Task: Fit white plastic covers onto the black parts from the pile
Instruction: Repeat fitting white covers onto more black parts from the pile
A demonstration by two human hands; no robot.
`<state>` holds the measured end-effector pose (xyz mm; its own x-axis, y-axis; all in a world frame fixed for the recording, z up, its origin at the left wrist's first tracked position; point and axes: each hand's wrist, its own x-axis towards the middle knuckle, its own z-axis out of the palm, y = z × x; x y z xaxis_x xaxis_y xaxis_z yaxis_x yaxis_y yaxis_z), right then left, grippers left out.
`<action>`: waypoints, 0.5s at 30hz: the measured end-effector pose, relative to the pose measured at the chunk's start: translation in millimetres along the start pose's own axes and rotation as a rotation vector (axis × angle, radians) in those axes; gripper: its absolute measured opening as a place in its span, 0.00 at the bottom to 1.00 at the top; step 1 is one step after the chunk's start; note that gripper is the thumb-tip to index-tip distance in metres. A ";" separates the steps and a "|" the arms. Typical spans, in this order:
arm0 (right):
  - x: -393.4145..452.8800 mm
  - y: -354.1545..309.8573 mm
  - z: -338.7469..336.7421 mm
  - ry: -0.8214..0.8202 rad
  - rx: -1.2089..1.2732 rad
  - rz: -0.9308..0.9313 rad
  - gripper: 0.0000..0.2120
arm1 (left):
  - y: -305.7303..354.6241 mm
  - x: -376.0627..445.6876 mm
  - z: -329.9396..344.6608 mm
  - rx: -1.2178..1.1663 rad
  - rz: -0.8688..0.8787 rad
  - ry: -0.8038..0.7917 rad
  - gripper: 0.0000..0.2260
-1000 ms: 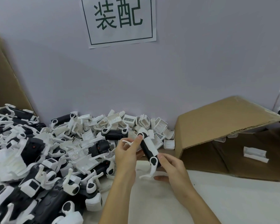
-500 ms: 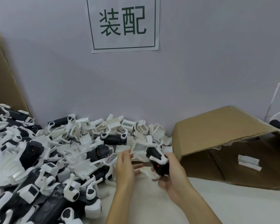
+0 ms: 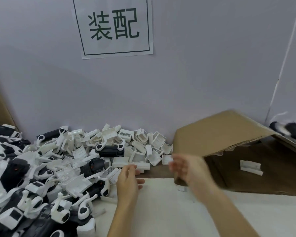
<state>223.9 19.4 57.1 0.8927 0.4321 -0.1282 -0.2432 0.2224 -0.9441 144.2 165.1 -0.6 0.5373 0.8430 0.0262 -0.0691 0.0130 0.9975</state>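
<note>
Head cam, looks fwd/down, close over pile (image 3: 61, 168), facing wall (image 3: 195, 74).

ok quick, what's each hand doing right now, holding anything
Left hand: open, fingers relaxed, holding nothing, at the edge of the pile.
Right hand: motion-blurred; fingers look spread with nothing in them, but it cannot be told for sure.

Both bare forearms came up from the 6 o'clock edge. The left hand (image 3: 129, 178) was held upright, palm turned toward 3 o'clock, fingers loosely bent and nothing gripped in them. The right hand (image 3: 189, 165) sat toward 3 o'clock of it, a little higher, well blurred; its fingers pointed toward 9 o'clock and looked spread and empty, the two hands apart.
</note>
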 end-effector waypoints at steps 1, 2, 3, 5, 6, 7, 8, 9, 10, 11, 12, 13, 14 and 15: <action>-4.2 24.1 2.7 -0.017 -0.119 -0.009 0.12 | -0.9 -0.1 -0.5 0.016 -0.007 -0.004 0.11; -7.6 45.9 3.5 -0.040 -0.258 -0.038 0.12 | -1.7 -0.5 -1.1 0.036 -0.013 -0.014 0.12; -10.4 63.7 4.1 -0.071 -0.412 -0.091 0.13 | -2.1 -1.1 -1.6 0.056 -0.017 -0.027 0.12; -14.6 83.2 6.9 -0.135 -0.665 -0.222 0.15 | -3.1 -2.6 -2.5 0.094 -0.021 -0.057 0.12; -16.2 84.1 8.3 -0.154 -0.706 -0.249 0.15 | -3.5 -3.7 -2.7 0.107 -0.020 -0.068 0.12; -16.7 82.8 8.4 -0.163 -0.712 -0.262 0.15 | -3.2 -4.5 -2.4 0.119 -0.015 -0.074 0.11; -16.5 81.3 7.2 -0.161 -0.711 -0.267 0.15 | -2.8 -5.6 -1.9 0.130 -0.007 -0.077 0.11; -16.3 80.2 6.0 -0.155 -0.699 -0.269 0.15 | -2.4 -7.1 -1.4 0.136 -0.003 -0.080 0.11; -16.2 79.6 4.7 -0.153 -0.682 -0.265 0.15 | -1.4 -8.4 -1.1 0.141 -0.001 -0.083 0.11; -16.6 79.7 4.0 -0.153 -0.668 -0.259 0.15 | -0.1 -9.2 -1.2 0.146 0.002 -0.086 0.11; -17.4 79.9 4.1 -0.151 -0.665 -0.257 0.16 | 2.0 -10.1 -1.6 0.146 0.003 -0.086 0.11; -17.9 80.1 4.3 -0.152 -0.671 -0.258 0.16 | 5.3 -10.2 -2.4 0.139 0.005 -0.080 0.11; -17.9 79.9 4.5 -0.156 -0.677 -0.259 0.16 | 10.9 -9.9 -3.5 0.131 0.020 -0.063 0.11; -17.6 79.7 4.9 -0.157 -0.679 -0.259 0.16 | 18.3 -8.5 -5.5 0.139 0.054 -0.032 0.11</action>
<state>187.0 33.8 -14.4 0.8124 0.5705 0.1206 0.3012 -0.2335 -0.9245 133.7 161.1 17.0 0.5623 0.8231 0.0796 0.0173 -0.1079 0.9940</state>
